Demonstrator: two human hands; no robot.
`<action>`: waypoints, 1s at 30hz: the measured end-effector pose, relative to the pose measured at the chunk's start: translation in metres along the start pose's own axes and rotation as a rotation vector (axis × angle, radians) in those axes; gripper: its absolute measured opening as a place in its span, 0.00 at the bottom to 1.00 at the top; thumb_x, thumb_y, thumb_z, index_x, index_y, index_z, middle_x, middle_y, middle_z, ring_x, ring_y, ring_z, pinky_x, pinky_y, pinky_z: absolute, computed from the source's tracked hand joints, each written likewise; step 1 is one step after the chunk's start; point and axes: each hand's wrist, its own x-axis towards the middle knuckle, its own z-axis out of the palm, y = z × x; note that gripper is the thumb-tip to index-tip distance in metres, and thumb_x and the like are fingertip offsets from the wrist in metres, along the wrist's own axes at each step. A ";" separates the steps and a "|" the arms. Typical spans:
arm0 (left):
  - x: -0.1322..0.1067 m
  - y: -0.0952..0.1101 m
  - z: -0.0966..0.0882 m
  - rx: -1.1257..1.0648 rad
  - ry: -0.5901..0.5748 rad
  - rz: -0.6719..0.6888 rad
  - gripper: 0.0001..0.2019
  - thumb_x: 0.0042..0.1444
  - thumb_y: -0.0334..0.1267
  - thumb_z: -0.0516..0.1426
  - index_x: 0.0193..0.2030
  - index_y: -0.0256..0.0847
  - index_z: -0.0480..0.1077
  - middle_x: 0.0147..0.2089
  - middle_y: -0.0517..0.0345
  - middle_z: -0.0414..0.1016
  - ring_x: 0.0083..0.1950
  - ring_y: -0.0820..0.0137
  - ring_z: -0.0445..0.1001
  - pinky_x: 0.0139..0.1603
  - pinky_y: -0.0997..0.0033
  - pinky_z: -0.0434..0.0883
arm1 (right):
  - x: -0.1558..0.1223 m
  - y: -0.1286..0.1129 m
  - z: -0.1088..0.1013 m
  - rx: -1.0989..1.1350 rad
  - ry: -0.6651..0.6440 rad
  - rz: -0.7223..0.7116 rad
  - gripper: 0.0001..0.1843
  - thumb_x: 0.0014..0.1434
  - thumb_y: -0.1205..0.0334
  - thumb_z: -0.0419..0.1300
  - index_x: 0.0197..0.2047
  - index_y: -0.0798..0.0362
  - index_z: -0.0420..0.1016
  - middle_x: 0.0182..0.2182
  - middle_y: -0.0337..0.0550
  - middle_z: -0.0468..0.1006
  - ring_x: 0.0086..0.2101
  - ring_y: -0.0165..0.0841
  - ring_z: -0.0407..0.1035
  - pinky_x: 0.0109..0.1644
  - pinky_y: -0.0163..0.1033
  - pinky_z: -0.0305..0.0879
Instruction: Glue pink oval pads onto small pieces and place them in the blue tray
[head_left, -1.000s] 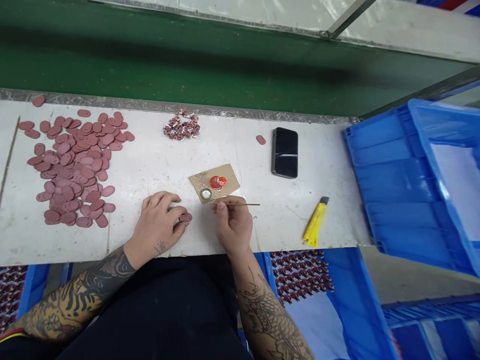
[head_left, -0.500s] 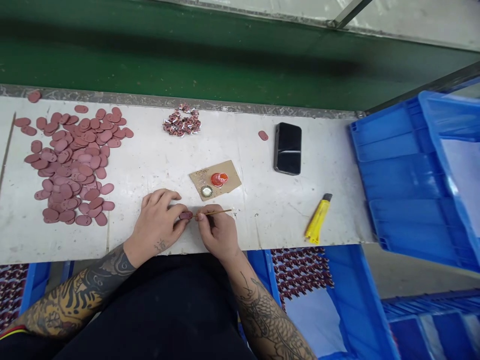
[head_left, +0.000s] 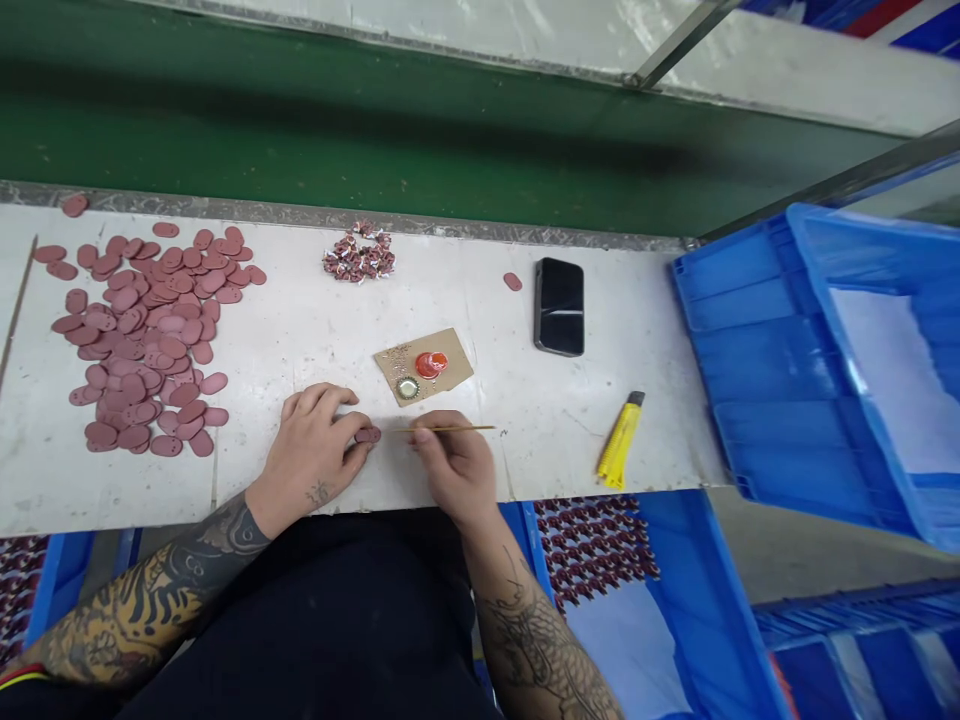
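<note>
gripping a stick (head_left: 474, 428) sideways, right hand (head_left: 461, 468) faces palm-down left hand (head_left: 309, 455) pinching an oval piece (head_left: 367, 435)

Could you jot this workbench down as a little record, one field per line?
Left hand: pinches a reddish oval piece
Right hand: holds a thin stick pointing toward that piece; contact unclear
Cardboard: bears a crimped cap and a glossy red-orange item
Far left: pile of similar ovals
Farther back: cluster of small parts
Toward the right: phone, yellow cutter, blue bin

No legible text, labels, brands or numbers — small character-like wrist tattoo (head_left: 319, 492), too tiny to read
</note>
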 end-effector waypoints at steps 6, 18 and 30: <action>-0.001 -0.001 0.001 -0.014 0.033 0.000 0.05 0.62 0.38 0.58 0.39 0.46 0.76 0.53 0.53 0.73 0.59 0.56 0.67 0.55 0.50 0.63 | 0.019 0.034 -0.057 -0.465 0.229 -0.057 0.14 0.66 0.66 0.52 0.49 0.51 0.77 0.36 0.45 0.79 0.38 0.39 0.74 0.44 0.46 0.72; -0.005 -0.003 0.001 -0.052 0.033 -0.019 0.03 0.62 0.38 0.58 0.39 0.46 0.75 0.53 0.55 0.72 0.58 0.58 0.66 0.56 0.50 0.63 | 0.099 -0.008 -0.042 -0.650 0.048 -0.073 0.19 0.64 0.65 0.50 0.54 0.57 0.75 0.44 0.54 0.77 0.42 0.42 0.73 0.48 0.47 0.71; -0.009 -0.004 -0.002 -0.070 0.039 -0.010 0.03 0.59 0.38 0.62 0.40 0.50 0.77 0.53 0.56 0.71 0.58 0.58 0.66 0.56 0.50 0.64 | 0.219 -0.084 0.096 -0.828 -0.332 0.053 0.18 0.66 0.54 0.55 0.52 0.57 0.72 0.46 0.59 0.81 0.47 0.46 0.75 0.50 0.47 0.69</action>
